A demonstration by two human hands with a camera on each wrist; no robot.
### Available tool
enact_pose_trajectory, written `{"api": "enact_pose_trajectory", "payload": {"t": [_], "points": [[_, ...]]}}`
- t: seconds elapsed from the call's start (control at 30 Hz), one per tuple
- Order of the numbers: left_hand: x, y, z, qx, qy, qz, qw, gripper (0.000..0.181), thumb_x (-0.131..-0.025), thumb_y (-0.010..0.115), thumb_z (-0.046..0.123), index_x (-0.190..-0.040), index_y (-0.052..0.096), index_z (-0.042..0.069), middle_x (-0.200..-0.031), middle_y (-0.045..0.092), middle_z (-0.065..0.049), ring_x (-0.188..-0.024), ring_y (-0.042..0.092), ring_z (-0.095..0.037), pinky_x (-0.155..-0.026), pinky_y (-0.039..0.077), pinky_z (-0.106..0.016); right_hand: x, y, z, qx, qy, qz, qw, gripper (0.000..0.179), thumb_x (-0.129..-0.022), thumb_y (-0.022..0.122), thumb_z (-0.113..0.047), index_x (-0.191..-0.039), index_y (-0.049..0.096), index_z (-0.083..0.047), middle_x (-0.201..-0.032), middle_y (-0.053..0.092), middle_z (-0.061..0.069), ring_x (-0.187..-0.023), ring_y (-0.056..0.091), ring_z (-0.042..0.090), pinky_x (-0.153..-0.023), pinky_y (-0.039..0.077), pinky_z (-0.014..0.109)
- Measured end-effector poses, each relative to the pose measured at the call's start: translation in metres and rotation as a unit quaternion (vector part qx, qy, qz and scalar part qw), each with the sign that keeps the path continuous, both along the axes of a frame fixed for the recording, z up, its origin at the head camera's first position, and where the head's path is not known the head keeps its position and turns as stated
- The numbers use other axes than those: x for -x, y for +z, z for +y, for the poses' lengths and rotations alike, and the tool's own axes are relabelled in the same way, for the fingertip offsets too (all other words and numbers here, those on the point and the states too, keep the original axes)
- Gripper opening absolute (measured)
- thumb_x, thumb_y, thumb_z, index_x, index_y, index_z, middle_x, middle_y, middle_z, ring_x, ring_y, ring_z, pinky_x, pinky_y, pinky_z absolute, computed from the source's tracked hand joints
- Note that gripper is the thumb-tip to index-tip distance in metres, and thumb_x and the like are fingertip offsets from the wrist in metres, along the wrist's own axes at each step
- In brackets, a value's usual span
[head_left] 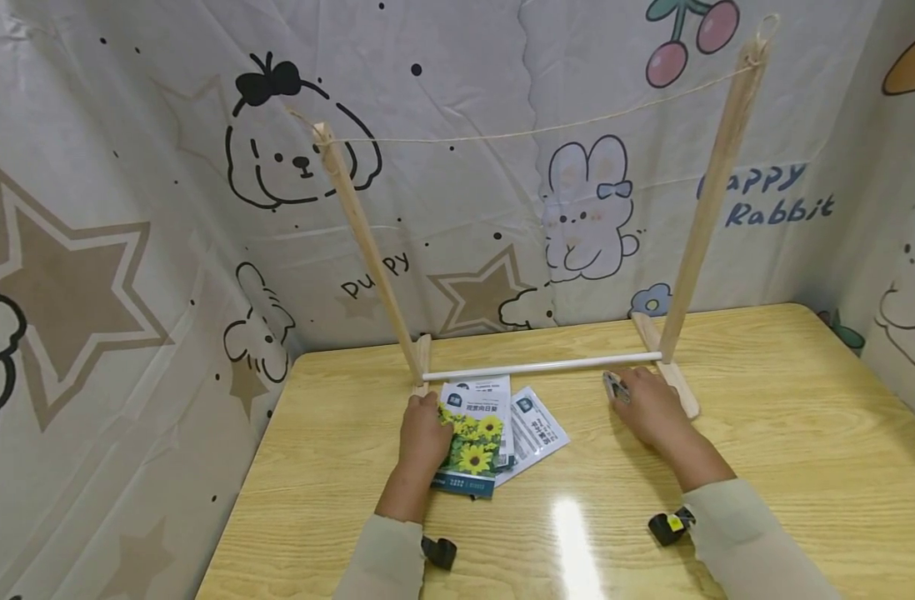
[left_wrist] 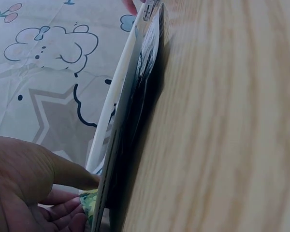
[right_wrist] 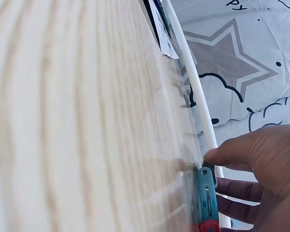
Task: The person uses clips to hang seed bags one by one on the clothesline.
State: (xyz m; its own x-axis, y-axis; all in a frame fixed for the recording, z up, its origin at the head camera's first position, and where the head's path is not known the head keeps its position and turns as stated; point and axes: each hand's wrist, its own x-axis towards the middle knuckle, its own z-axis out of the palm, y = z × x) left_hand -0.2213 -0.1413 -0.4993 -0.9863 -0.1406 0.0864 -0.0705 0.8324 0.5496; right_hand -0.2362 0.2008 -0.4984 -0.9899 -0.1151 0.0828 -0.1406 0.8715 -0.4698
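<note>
My left hand [head_left: 425,433] is at the left edge of a seed packet [head_left: 472,450] printed with yellow flowers. In the left wrist view its thumb and fingers pinch that edge. More white packets [head_left: 536,433] lie fanned out under and beside it on the table. On the right, my right hand [head_left: 651,404] is low over the table near the right post's foot, holding small clips. The right wrist view shows a teal clip [right_wrist: 206,191] and a red clip [right_wrist: 210,225], with the thumb and curled fingers around them; part of the clips is hidden.
A wooden stand has a left post [head_left: 367,242] and a right post [head_left: 716,200], joined low by a white rod [head_left: 540,367] and high by a slack twine [head_left: 532,132]. Its wooden feet rest on the table [head_left: 315,467]. A printed cloth [head_left: 465,67] hangs behind.
</note>
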Motion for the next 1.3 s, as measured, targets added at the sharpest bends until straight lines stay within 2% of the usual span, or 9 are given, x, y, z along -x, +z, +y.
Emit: {"api": "enact_pose_trajectory", "payload": {"t": [0.17, 0.37, 0.63, 0.8, 1.2, 1.3], "points": [[0.001, -0.001, -0.002, -0.009, 0.002, 0.009, 0.9999, 0.043, -0.082, 0.065, -0.004, -0.125, 0.065, -0.007, -0.104, 0.06, -0.02, -0.091, 0.061, -0.03, -0.085, 0.054, -0.046, 0.001, 0.002, -0.001, 0.018, -0.002, 0.003, 0.9998, 0.055, -0.093, 0.067, -0.017, -0.142, 0.052, 0.001, -0.132, 0.056, 0.034, -0.118, 0.054, 0.051, -0.094, 0.044, 0.065], [0.002, -0.001, -0.006, -0.023, -0.002, 0.018, 0.9996, 0.032, -0.082, 0.064, -0.005, -0.113, 0.07, -0.004, -0.087, 0.054, -0.009, -0.075, 0.049, -0.021, -0.07, 0.046, -0.038, 0.002, 0.003, -0.002, 0.041, 0.007, 0.014, 0.999, 0.045, -0.091, 0.068, -0.014, -0.131, 0.059, 0.007, -0.127, 0.059, 0.033, -0.116, 0.058, 0.048, -0.096, 0.047, 0.061], [0.003, -0.001, -0.011, -0.064, 0.007, 0.011, 0.9979, 0.025, -0.082, 0.066, -0.002, -0.106, 0.07, 0.001, -0.086, 0.056, -0.006, -0.075, 0.05, -0.019, -0.07, 0.043, -0.034, 0.002, 0.006, 0.0, 0.078, 0.005, 0.018, 0.9968, 0.043, -0.092, 0.066, -0.009, -0.132, 0.059, 0.006, -0.133, 0.057, 0.032, -0.121, 0.056, 0.048, -0.101, 0.046, 0.061], [0.006, 0.0, -0.012, -0.095, 0.01, 0.021, 0.9952, 0.022, -0.081, 0.067, -0.002, -0.103, 0.071, 0.002, -0.086, 0.059, -0.006, -0.076, 0.053, -0.02, -0.07, 0.044, -0.033, 0.002, 0.008, 0.0, 0.096, 0.0, 0.013, 0.9953, 0.044, -0.094, 0.064, -0.011, -0.133, 0.055, 0.007, -0.131, 0.06, 0.03, -0.119, 0.059, 0.046, -0.1, 0.047, 0.059], [0.007, 0.003, -0.015, -0.139, 0.011, 0.026, 0.99, 0.019, -0.082, 0.068, -0.002, -0.1, 0.071, 0.003, -0.089, 0.065, -0.009, -0.083, 0.06, -0.021, -0.075, 0.049, -0.034, 0.001, 0.01, 0.0, 0.114, -0.013, 0.017, 0.9932, 0.029, -0.098, 0.06, -0.017, -0.12, 0.064, 0.001, -0.122, 0.066, 0.027, -0.115, 0.061, 0.044, -0.096, 0.049, 0.057], [0.007, 0.005, -0.016, -0.165, 0.008, 0.019, 0.986, 0.019, -0.083, 0.069, -0.002, -0.101, 0.07, 0.002, -0.09, 0.065, -0.009, -0.083, 0.059, -0.02, -0.074, 0.049, -0.033, 0.001, 0.012, 0.0, 0.116, -0.016, 0.022, 0.9929, 0.025, -0.099, 0.061, -0.018, -0.115, 0.067, 0.0, -0.121, 0.067, 0.026, -0.115, 0.062, 0.044, -0.095, 0.049, 0.057]]}}
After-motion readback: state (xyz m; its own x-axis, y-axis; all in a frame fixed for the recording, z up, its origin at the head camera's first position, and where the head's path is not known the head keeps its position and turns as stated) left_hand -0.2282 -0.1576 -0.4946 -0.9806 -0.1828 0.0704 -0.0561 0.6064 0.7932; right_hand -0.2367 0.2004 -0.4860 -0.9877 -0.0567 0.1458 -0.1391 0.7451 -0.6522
